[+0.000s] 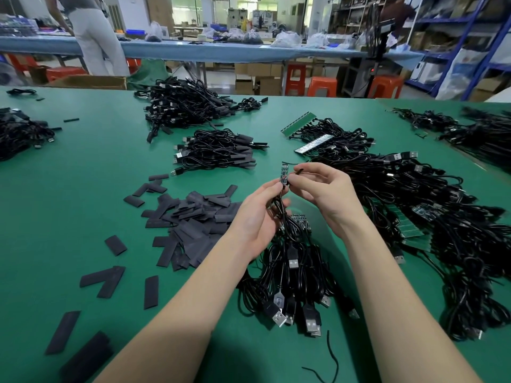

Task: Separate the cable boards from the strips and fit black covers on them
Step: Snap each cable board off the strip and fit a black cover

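My left hand (260, 214) pinches a small cable board (284, 174) upright by its lower end, its black cable (279, 214) hanging down through the palm. My right hand (326, 189) is just to the right of the board, its fingers curled; a small dark piece (298, 171) shows at its fingertips, and I cannot tell what it is. Flat black covers (190, 217) lie in a loose pile to the left of my hands. Below my hands lies a bundle of cables with USB plugs (293, 286) and a few boards (300, 219).
The green table (83, 167) carries more cable heaps: covered ones at the back centre (215, 150), uncovered ones still on green strips at the right (414, 205) and back (309, 134). Loose covers (150, 291) scatter at front left. A person stands at the far bench.
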